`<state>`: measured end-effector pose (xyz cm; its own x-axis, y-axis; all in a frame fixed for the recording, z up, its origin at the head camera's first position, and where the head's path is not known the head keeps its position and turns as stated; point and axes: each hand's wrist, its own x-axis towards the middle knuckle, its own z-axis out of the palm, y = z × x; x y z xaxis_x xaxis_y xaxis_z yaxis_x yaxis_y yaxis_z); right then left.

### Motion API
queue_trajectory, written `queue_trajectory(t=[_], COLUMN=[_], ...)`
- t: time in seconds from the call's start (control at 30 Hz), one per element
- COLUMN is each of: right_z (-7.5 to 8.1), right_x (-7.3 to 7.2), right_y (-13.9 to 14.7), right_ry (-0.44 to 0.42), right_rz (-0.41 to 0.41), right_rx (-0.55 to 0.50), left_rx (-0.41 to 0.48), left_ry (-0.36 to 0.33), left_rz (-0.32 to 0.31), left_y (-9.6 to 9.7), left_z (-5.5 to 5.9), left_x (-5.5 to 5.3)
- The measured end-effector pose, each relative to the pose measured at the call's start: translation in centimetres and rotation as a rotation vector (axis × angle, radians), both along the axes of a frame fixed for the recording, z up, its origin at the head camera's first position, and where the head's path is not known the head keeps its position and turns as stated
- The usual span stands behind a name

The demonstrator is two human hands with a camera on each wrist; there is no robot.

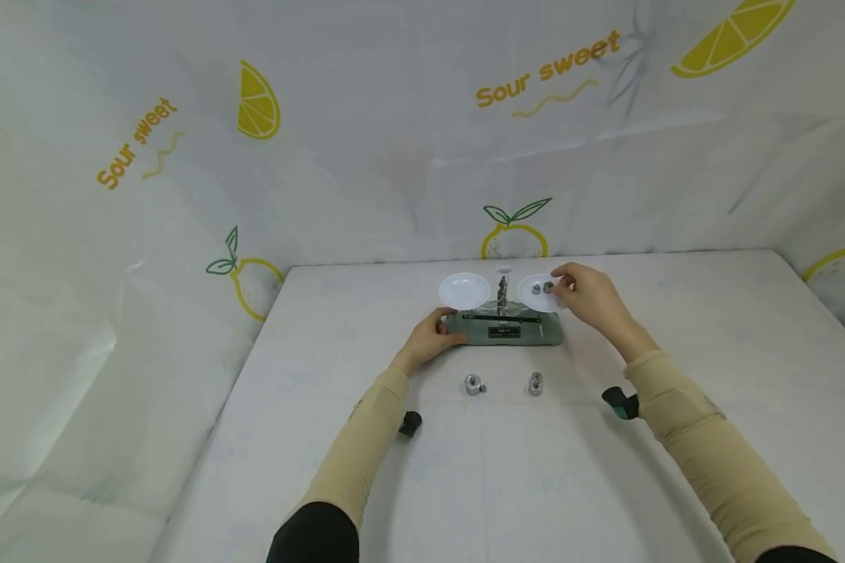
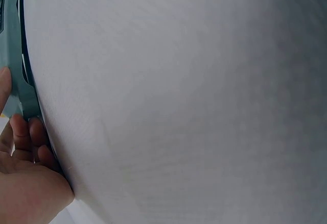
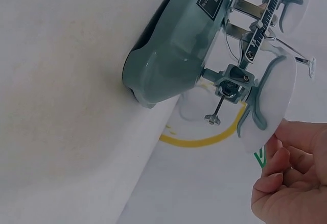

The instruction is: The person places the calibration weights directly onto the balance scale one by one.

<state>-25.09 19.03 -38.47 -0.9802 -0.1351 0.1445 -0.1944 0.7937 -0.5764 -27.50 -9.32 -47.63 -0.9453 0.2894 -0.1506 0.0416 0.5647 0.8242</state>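
A grey-green two-pan balance scale stands near the table's back edge. My left hand grips the left end of its base, the thumb on the front and the fingers by the side. My right hand is at the right pan and pinches a small metal weight there, beside another weight. In the right wrist view the fingertips are at the rim of the pan, which partly hides them. Nothing lies on the left white pan.
On the white table, in front of the scale, stand a metal weight with a smaller piece beside it and another metal weight. A lemon-print cloth hangs behind the table's back edge.
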Motion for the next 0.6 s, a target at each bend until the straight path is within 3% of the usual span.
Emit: queue_trajectory(t=[0.3, 0.6], right_z=[0.4, -0.1], right_x=[1.6, 3.7], right_y=[0.6, 0.6], right_ry=[0.109, 0.13], right_rz=[0.018, 0.06], right_rx=[-0.024, -0.054], left_rx=[0.009, 0.009], left_ry=[-0.009, -0.002], left_rz=[0.004, 0.008], left_y=[0.1, 0.1], left_z=[0.1, 0.0], left_x=[0.0, 0.1])
